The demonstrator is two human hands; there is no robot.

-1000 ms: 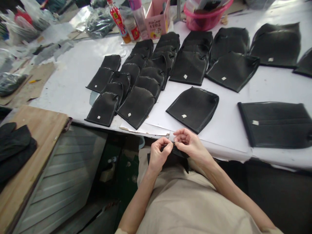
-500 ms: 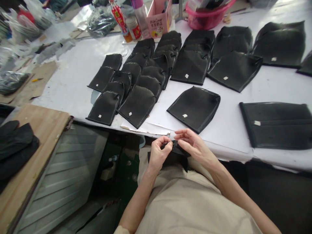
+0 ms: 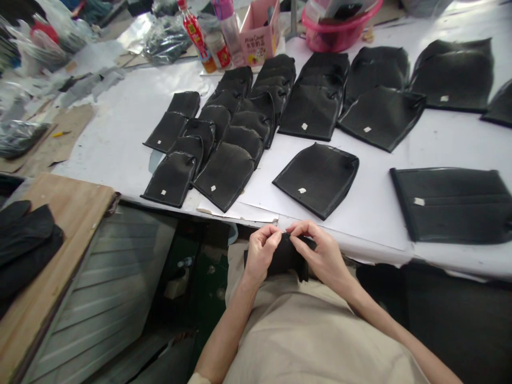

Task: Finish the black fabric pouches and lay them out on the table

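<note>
A piece of black material [image 3: 287, 258] lies over my lap, its upper edge raised between my two hands just off the table's front edge. My left hand [image 3: 261, 249] pinches that edge between thumb and forefinger. Close beside it, my right hand [image 3: 320, 250] pinches the same edge, the fingertips of both hands almost meeting. Whether anything small sits between the fingertips cannot be made out. On the white-covered table [image 3: 372, 213] beyond, a flat black piece with a pale sticker [image 3: 318, 178] lies nearest to my hands.
Several overlapping black pieces [image 3: 226, 170] spread across the table, and another [image 3: 456, 205] lies at right. Behind them stand a red-labelled bottle [image 3: 196, 34], a pink box [image 3: 260, 40] and a pink basin [image 3: 340, 29]. At left, dark cloth [image 3: 28, 234] rests on a wooden board [image 3: 76, 208].
My right hand's fingers, held apart before, have closed onto the black material's edge beside the left. The left hand keeps its pinch. The view has shifted slightly.
</note>
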